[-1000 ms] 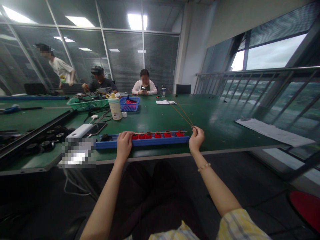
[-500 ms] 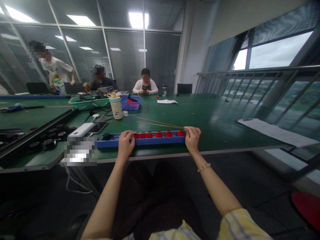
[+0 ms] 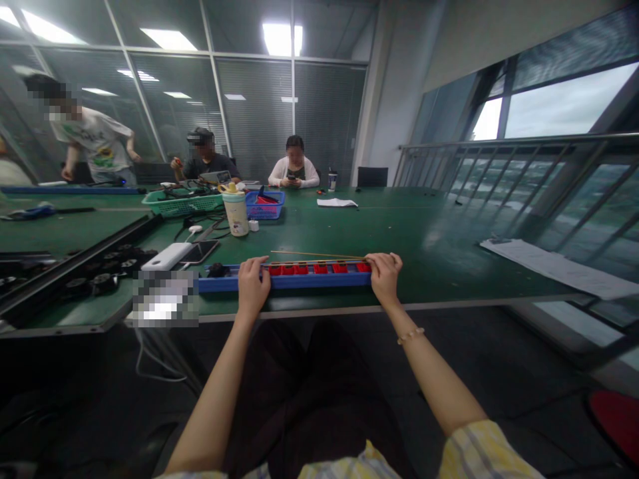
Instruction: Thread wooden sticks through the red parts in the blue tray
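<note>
A long blue trough point(image 3: 319, 281) lies along the near table edge with several red blocks point(image 3: 320, 269) in a row inside it. Thin golden rods stretch across its top. My left hand point(image 3: 254, 283) is closed at the trough's left part, its fingertips pinching the end of one thin rod point(image 3: 304, 263). At the trough's right end, my right hand point(image 3: 383, 276) is closed around the rods' right ends. Another golden rod point(image 3: 319, 254) extends from these fingers, its left end free behind the trough. A small black part point(image 3: 216, 271) sits at the trough's left end.
Left of the trough are a white power bank point(image 3: 166, 257), a phone point(image 3: 200, 251) and black round parts point(image 3: 102, 283). Farther back stand a cup point(image 3: 235, 214), a green basket point(image 3: 182, 205) and a blue basket point(image 3: 265, 207). A clipboard point(image 3: 544, 267) lies right. Several people are across the table.
Behind the trough, one free rod shows where two fanned out before, and it lies closer to the trough. My left fingers have shifted slightly at the rod end. A standing person leans farther left.
</note>
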{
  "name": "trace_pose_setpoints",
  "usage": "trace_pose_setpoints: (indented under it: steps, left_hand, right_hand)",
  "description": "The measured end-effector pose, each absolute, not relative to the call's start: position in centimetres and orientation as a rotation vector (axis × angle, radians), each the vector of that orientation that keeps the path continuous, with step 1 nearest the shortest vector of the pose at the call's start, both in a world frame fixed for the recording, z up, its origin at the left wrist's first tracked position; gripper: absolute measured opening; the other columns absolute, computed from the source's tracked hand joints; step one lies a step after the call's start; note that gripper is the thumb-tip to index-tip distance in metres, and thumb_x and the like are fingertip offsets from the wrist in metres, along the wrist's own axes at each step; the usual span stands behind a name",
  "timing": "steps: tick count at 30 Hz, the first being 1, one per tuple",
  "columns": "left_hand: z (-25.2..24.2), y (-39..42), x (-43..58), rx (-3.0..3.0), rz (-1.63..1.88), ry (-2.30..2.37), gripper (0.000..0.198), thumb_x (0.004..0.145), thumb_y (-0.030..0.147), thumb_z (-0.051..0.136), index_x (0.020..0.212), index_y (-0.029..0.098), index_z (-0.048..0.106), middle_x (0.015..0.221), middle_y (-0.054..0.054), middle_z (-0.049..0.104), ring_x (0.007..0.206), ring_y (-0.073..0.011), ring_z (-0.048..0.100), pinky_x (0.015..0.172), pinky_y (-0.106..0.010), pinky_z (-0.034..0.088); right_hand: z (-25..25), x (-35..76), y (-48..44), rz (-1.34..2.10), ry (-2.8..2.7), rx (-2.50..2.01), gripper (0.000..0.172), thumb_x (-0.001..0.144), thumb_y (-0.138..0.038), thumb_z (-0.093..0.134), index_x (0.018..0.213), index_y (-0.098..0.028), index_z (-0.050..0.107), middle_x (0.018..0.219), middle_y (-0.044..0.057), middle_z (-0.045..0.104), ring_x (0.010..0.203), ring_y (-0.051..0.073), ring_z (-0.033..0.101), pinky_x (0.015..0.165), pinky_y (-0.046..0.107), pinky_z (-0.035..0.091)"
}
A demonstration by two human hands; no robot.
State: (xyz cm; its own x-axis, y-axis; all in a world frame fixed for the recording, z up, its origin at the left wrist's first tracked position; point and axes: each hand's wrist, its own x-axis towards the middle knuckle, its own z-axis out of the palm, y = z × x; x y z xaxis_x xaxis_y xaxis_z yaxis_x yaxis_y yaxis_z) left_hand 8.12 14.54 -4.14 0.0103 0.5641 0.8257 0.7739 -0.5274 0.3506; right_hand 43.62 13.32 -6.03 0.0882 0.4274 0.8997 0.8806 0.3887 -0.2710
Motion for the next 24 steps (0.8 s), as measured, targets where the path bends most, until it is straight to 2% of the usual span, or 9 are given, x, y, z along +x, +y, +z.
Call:
trace_pose_setpoints:
  steps: [13, 24]
  left_hand:
    - [-4.02, 14.23, 8.10, -2.110, -1.482, -1.414, 0.032, 0.088, 0.017, 0.045, 0.109, 0.023, 0.068, 0.098, -0.008, 0.059, 0.097, -0.0247, 0.053, 0.092, -0.041, 0.045]
    - [-4.03, 14.25, 8.13, -2.106, -1.456, -1.422, 0.032, 0.088, 0.016, 0.045, 0.111, 0.022, 0.067, 0.101, -0.008, 0.060, 0.098, -0.0242, 0.053, 0.093, -0.040, 0.044]
  right_hand:
    - [-6.27, 43.73, 13.70, -0.459, -1.551, -1.216, 0.026, 0.098, -0.029, 0.041, 0.093, -0.025, 0.066, 0.095, 0.002, 0.071, 0.095, 0.019, 0.061, 0.105, 0.041, 0.026]
    - [-6.73, 44.10, 14.24, -0.510, -1.517, -1.218, 0.025, 0.099, -0.030, 0.042, 0.093, -0.024, 0.066, 0.095, 0.002, 0.071, 0.094, 0.018, 0.062, 0.103, 0.040, 0.027]
